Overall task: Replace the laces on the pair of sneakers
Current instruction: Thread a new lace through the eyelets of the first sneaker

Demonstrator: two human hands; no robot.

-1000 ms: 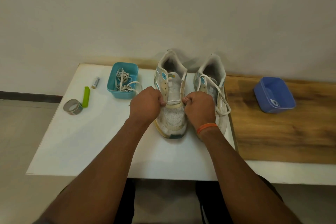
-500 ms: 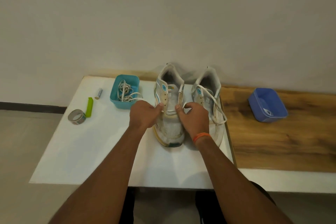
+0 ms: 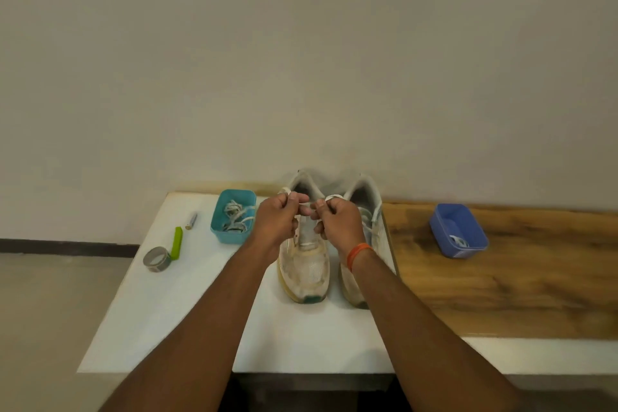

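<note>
Two worn white sneakers stand side by side at centre frame on the white tabletop (image 3: 174, 311), long axes running from lower frame to upper frame, toes toward the lower edge and heel collars toward the wall. The left sneaker (image 3: 306, 274) shows a yellowed sole rim, a teal toe patch and a grey tongue; the right sneaker (image 3: 376, 227) is partly hidden behind the wrist with the orange band (image 3: 357, 252). A white lace (image 3: 306, 202) spans between the two hands above the left sneaker's throat. The grip of the left hand (image 3: 277, 219) is closed, pinching one lace end; the grip of the right hand (image 3: 339, 221) pinches the other. Both hands hover above the shoe's upper half, toe exposed below them. At left, a teal bin (image 3: 230, 234) holds loose laces; at right, a blue bin (image 3: 459, 231) rests on the wooden surface.
</note>
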